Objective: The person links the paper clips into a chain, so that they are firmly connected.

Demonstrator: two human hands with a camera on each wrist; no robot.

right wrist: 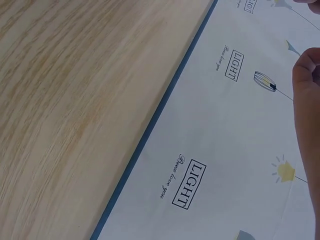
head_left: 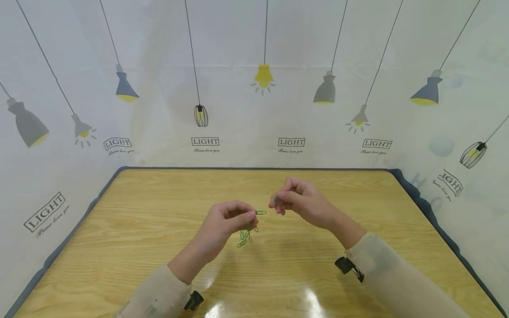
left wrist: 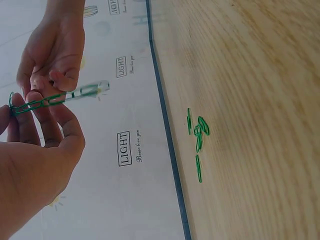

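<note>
**Green clip chain [left wrist: 37, 104] pinched in left hand [head_left: 224, 223], dangling below the fingers**

Left fingers: grasping, thumb and fingertips clamped on the chain's upper end. One clip [head_left: 260, 212] pokes out past those fingertips, pointing at the right hand [head_left: 304, 204]; rest of chain drops beneath the fingers, its lower end blurred in the left wrist view. Right fingers: curled into a pinch, just beside the poking-out clip, apart from it. Small dark green piece [head_left: 277, 201] between them, too small to identify.

Farther down, under the left fingers and apart from them: loose green paper clips [left wrist: 198, 132] on the tabletop [head_left: 131, 229], a few bunched and overlapping, one lying separate at the side. Exact count unclear.

Back from the fingers, behind both wrists: pale sleeves [head_left: 397, 274], a black clip-on piece [head_left: 194, 300] by the left cuff. Beyond the fingers, farthest: white sheet [head_left: 246, 35] printed with hanging lamps and "LIGHT".
</note>
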